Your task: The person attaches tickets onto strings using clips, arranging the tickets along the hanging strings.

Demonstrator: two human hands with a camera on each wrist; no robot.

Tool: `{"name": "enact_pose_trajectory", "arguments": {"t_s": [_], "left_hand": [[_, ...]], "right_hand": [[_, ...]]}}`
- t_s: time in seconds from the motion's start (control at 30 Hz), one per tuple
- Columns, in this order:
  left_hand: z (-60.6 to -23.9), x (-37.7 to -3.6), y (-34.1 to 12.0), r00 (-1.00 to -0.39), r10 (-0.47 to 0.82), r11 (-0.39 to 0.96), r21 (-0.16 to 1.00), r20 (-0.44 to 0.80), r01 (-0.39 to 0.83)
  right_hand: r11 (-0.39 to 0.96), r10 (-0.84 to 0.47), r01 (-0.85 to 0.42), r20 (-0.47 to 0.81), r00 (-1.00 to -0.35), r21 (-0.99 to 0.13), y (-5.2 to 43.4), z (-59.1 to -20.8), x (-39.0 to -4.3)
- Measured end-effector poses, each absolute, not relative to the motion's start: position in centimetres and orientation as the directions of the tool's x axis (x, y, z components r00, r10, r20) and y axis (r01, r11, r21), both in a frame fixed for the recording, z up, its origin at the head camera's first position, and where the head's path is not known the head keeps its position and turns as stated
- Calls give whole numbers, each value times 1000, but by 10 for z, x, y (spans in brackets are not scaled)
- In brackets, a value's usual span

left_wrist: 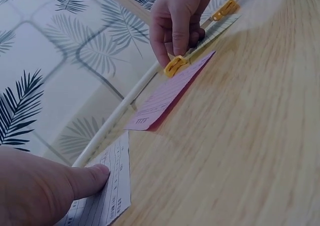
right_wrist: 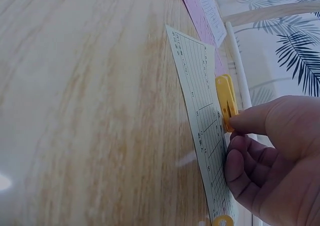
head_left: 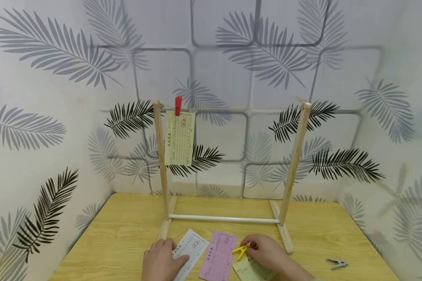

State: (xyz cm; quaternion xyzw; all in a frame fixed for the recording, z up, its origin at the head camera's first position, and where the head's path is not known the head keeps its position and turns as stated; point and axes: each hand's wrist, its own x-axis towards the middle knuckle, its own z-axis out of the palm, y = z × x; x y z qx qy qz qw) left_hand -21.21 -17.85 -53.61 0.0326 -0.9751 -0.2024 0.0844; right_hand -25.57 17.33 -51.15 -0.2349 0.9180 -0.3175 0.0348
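Observation:
My right hand [head_left: 258, 249] pinches a yellow clip [head_left: 240, 250] between thumb and fingers, just above a pale yellow slip [head_left: 249, 270] lying on the wooden table [head_left: 119, 234]. The right wrist view shows the clip [right_wrist: 226, 102] at that slip's [right_wrist: 197, 96] edge. My left hand [head_left: 161, 259] rests on a white slip [head_left: 191, 248], with its thumb [left_wrist: 87, 178] pressing the paper [left_wrist: 112, 191]. A pink slip [head_left: 218, 255] lies between the two hands.
A wooden rack [head_left: 295, 156] with a string across its top stands behind the slips. A red clip [head_left: 177, 105] pins a yellow slip [head_left: 179, 138] to the string at the left. A grey clip [head_left: 336, 264] lies at the right. A second yellow clip [left_wrist: 224, 9] lies beyond my right hand.

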Motion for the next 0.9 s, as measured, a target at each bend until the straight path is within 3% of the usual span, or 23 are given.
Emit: {"name": "enact_pose_trajectory", "arguments": {"t_s": [0.53,0.9], "left_hand": [[-533,-214,-181,-976,-94,875,484,199,14],[-538,-212,-184,-969,-152,793,609,194,-3]], "right_hand": [[735,-327,-309,84,-941,-603,169,-506,-252],[709,-372,-343,86,-924,-616,164,-507,-240]]}}
